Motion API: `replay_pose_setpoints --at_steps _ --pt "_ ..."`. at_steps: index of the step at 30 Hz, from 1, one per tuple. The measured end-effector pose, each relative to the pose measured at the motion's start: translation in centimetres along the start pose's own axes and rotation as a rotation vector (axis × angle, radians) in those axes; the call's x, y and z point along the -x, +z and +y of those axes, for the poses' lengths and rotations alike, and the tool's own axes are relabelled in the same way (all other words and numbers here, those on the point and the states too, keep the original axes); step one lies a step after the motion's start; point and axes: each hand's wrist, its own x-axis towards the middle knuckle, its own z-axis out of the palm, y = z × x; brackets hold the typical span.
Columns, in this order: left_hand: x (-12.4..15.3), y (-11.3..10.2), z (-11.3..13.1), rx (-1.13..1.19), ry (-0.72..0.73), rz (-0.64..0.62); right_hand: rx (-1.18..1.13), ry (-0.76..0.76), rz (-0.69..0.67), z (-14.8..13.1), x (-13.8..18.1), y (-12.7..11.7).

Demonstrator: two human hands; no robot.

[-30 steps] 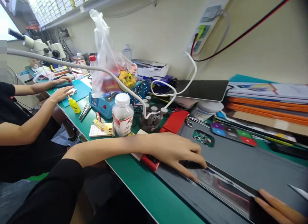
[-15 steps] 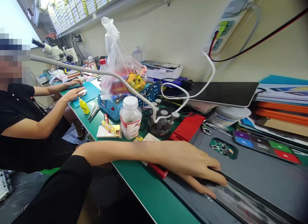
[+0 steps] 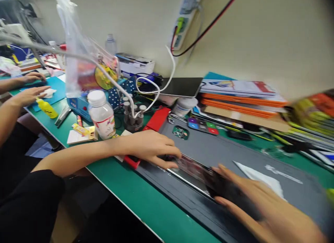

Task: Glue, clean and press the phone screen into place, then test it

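Swung rightward since half a second ago, bringing the blurred right hand into view at the near right. Still reaching with the left hand over the left end of the long, glossy, dark-edged flat device. Lies over the dark gray work mat, slanting from far left to near right between both hands. Setting left thumb and forefinger narrowly apart at that end and touching it; cannot tell how firmly. Holding a dark, blurred section at the right end between right thumb and fingers, spread wide; cannot tell whether part of the device or a separate piece. Just beyond, can see a small green circuit board and, farther, a dark slab with purple, blue, green and red squares. Beyond the right hand, can see a white pointed sheet. To the left, past the left forearm, can see a clear plastic jar with a white cap. At far left, near a yellow squeeze bottle, can see a co-worker's hand.
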Motion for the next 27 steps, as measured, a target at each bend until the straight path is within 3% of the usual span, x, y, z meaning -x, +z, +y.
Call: replay_pose_setpoints --at_steps 4,10,16,27 --pt "0.1 0.2 -0.3 -0.005 0.018 0.038 -0.049 -0.021 -0.076 -0.7 -0.6 -0.9" --pt "0.1 -0.3 -0.1 0.035 -0.019 0.027 -0.138 0.050 -0.056 -1.5 -1.3 -1.4" --pt "0.0 -1.3 -0.4 0.084 -0.133 -0.052 -0.201 0.168 -0.071 -2.3 -1.3 -2.2" --pt "-0.3 -1.9 -0.5 0.254 -0.227 -0.146 -0.124 0.117 -0.077 -2.7 -1.6 -2.2"
